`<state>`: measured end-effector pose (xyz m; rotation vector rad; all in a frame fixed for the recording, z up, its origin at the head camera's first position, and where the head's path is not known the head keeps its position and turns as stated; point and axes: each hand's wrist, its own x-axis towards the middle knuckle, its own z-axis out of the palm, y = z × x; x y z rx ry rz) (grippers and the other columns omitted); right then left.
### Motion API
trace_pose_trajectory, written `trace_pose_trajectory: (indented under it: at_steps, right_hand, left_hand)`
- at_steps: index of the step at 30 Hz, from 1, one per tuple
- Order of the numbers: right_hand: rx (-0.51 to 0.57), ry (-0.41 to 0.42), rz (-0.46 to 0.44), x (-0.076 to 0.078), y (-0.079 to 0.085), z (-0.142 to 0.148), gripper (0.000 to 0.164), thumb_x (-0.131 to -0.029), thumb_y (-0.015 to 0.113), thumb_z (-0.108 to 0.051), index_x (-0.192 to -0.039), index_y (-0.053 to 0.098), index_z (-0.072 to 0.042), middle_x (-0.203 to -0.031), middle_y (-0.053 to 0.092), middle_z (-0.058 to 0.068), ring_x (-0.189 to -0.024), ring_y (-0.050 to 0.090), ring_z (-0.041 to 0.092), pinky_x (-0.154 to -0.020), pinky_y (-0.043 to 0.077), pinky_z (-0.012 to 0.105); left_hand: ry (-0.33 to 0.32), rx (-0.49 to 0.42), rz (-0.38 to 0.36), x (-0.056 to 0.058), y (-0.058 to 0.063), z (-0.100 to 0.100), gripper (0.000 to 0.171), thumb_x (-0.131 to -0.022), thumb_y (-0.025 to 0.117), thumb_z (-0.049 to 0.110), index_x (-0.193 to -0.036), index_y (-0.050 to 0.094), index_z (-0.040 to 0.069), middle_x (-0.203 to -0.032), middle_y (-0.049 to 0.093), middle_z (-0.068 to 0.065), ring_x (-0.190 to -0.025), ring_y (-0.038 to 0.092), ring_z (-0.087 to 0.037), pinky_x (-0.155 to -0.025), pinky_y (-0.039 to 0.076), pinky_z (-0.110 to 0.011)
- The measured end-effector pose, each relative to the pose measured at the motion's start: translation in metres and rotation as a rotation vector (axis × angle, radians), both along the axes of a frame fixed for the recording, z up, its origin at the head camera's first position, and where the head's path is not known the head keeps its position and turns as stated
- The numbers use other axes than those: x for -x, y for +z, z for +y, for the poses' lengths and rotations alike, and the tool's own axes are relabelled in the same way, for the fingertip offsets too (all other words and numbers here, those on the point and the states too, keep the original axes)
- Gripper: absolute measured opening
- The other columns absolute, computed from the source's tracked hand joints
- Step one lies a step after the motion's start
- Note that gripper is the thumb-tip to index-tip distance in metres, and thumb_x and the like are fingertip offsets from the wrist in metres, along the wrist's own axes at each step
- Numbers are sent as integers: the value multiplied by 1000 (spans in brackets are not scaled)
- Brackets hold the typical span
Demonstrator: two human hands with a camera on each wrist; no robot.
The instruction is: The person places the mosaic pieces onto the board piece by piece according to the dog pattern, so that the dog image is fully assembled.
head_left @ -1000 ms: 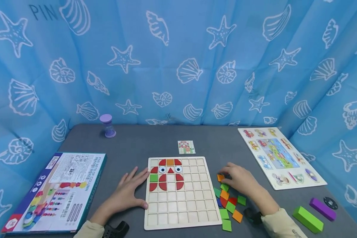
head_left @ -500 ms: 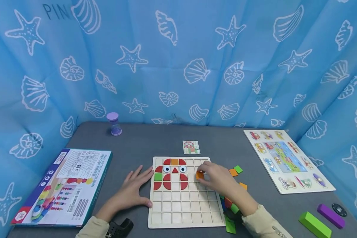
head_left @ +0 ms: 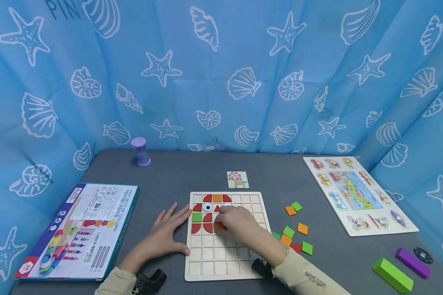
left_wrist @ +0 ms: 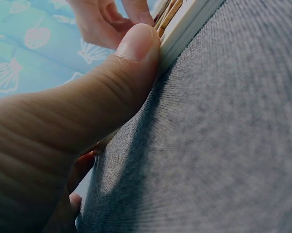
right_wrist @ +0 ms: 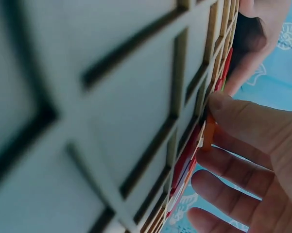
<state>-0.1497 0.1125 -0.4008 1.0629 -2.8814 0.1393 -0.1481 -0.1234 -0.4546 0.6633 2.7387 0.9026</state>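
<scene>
Between thumb and fingers, my right hand (head_left: pixel 240 226) pinches an orange square tile (right_wrist: pixel 209 133) at the wooden grid board (head_left: pixel 227 269), just right of the placed red quarter-circle tiles (head_left: pixel 208 228). Whether the tile sits in a cell cannot be told. Spread fingers and thumb of my left hand (head_left: pixel 164 235) rest against the board's left edge; the left wrist view shows that thumb (left_wrist: pixel 136 46) touching its side. In the upper left cells lie red pieces, an orange tile (head_left: pixel 217 198), a green tile (head_left: pixel 197 217) and an eye tile (head_left: pixel 207 207). My right hand partly covers a second eye tile.
Loose green, orange and red tiles (head_left: pixel 302 228) lie right of the board. Behind it is a small pattern card (head_left: pixel 238 180). A box (head_left: pixel 92 229) and an hourglass (head_left: pixel 140 152) stand left; a picture puzzle (head_left: pixel 358 194), green block (head_left: pixel 393 275) and purple block (head_left: pixel 412 263) lie right.
My right hand has taken the orange tile from the loose pile and carried it left across the board to the red pieces. My left hand stays at the board's edge.
</scene>
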Motion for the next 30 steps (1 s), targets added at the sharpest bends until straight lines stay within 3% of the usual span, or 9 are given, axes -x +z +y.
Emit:
trace_pose_trajectory:
  at_steps: [10, 14, 21, 30]
  right_hand:
    - [3, -10, -47, 1, -1, 2, 18, -71, 73, -28, -87, 71, -19, -78, 60, -8, -64, 50, 3, -56, 42, 19]
    - [40, -69, -61, 2, 8, 15, 24, -73, 72, -31, -93, 70, -18, -84, 62, -7, -71, 54, 4, -59, 45, 20]
    - [77, -309, -70, 7, 28, 81, 25, -73, 72, -24, -97, 68, -16, -86, 61, -3, -76, 58, 11, -61, 48, 28]
    - [1, -479, -210, 21, 16, 181, 28, -73, 72, -13, -100, 66, -12, -90, 58, 4, -79, 56, 20, -63, 48, 36]
  left_hand:
    - [9, 12, -3, 0, 0, 2, 110, -46, 69, 66, -140, 29, 24, -146, 23, 7, -136, 6, -28, -103, 1, -54]
    - [9, 14, -9, 0, -1, 3, 111, -46, 69, 67, -140, 28, 24, -146, 23, 7, -136, 5, -28, -103, 1, -54]
    - [11, 1, -6, 1, -3, 1, 113, -45, 68, 67, -140, 28, 23, -146, 22, 7, -136, 4, -28, -103, 0, -54]
    - [0, -2, -13, -1, 2, 1, 112, -46, 70, 65, -140, 28, 21, -147, 22, 5, -136, 4, -30, -103, 0, -54]
